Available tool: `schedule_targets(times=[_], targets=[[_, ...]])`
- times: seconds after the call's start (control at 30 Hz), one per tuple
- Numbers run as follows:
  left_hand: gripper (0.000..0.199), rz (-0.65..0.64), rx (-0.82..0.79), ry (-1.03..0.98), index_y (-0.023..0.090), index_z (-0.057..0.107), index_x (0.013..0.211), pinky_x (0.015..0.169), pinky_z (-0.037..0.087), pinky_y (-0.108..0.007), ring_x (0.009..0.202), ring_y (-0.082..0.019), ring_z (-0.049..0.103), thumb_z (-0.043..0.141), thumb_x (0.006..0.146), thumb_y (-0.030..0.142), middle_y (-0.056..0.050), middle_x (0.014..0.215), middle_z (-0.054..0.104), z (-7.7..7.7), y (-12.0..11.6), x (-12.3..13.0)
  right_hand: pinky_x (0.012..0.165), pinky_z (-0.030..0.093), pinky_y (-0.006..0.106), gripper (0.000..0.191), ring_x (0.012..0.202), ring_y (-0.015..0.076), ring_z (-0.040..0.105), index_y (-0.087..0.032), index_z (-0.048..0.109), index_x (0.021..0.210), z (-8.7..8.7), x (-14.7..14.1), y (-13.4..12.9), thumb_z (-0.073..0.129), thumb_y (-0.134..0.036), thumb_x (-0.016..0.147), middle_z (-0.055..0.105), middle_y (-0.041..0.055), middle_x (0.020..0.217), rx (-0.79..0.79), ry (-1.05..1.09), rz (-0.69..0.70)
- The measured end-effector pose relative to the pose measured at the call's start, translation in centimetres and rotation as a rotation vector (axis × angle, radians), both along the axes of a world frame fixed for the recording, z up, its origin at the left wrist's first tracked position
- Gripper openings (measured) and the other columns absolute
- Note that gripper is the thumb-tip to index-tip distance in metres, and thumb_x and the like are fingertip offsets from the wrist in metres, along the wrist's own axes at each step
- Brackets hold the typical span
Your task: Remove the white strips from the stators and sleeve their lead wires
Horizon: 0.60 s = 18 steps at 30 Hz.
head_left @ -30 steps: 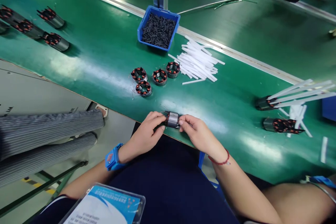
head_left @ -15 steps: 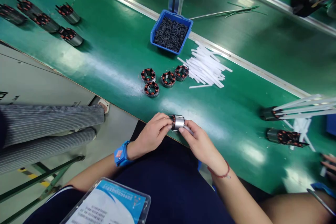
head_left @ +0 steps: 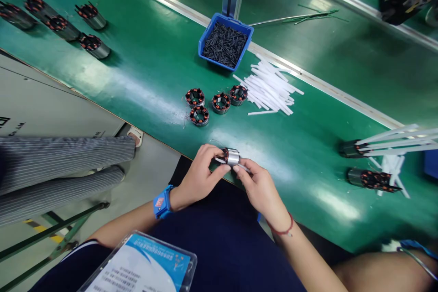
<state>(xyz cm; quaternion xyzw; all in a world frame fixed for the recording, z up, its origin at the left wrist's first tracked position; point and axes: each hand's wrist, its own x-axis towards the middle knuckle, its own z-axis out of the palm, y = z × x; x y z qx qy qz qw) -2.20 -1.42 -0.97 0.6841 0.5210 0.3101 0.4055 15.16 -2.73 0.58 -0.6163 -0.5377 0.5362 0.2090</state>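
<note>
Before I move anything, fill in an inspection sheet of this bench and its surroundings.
Surface: green bench top, streaked with light glare.
Job's things: wound cylinder held sideways; white pieces show at both ends.
Clutter: four short wound rings; pile of white sticks; blue bin filled with small dark pieces; more cylinders toward the far left.
Hands: left hand grips the cylinder's left end; right hand pinches a white stick at the other end.
Cables: nothing seen, apart from fine wires beside two rings.
Surroundings: striped trouser legs at left; another person's arm at lower right.
</note>
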Motion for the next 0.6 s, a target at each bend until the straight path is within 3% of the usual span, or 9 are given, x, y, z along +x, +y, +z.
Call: schedule_targets(times=[0.2, 0.43, 0.6], targets=[[0.006, -0.026, -0.021, 0.055, 0.019, 0.057, 0.089, 0.086, 0.041, -0.037, 0.092, -0.02, 0.049, 0.057, 0.086, 0.023, -0.005, 0.095, 0.058, 0.0, 0.2, 0.4, 0.055, 0.042, 0.026, 0.035, 0.053, 0.0155, 0.056, -0.023, 0.063, 0.113, 1.1, 0.9, -0.5, 0.037, -0.032, 0.093, 0.062, -0.0003, 0.06, 0.059, -0.245, 0.097], [0.008, -0.057, -0.011, 0.083, 0.019, 0.053, 0.084, 0.085, 0.039, -0.036, 0.09, -0.019, 0.049, 0.061, 0.083, 0.021, -0.004, 0.093, 0.058, 0.0, 0.0, 0.3, 0.05, 0.04, 0.025, 0.041, 0.046, 0.0135, 0.05, -0.025, 0.062, 0.121, 1.1, 2.4, -0.9, 0.034, -0.025, 0.091, 0.051, -0.004, 0.049, 0.006, -0.232, 0.164], [0.01, -0.069, -0.018, 0.102, 0.018, 0.052, 0.084, 0.084, 0.039, -0.036, 0.09, -0.02, 0.048, 0.061, 0.083, 0.022, -0.004, 0.094, 0.058, 0.2, 0.0, 0.1, 0.052, 0.041, 0.026, 0.041, 0.048, 0.0141, 0.051, -0.03, 0.058, 0.125, 1.6, 3.1, -0.8, 0.033, -0.027, 0.092, 0.055, -0.0038, 0.053, -0.006, -0.273, 0.259]])
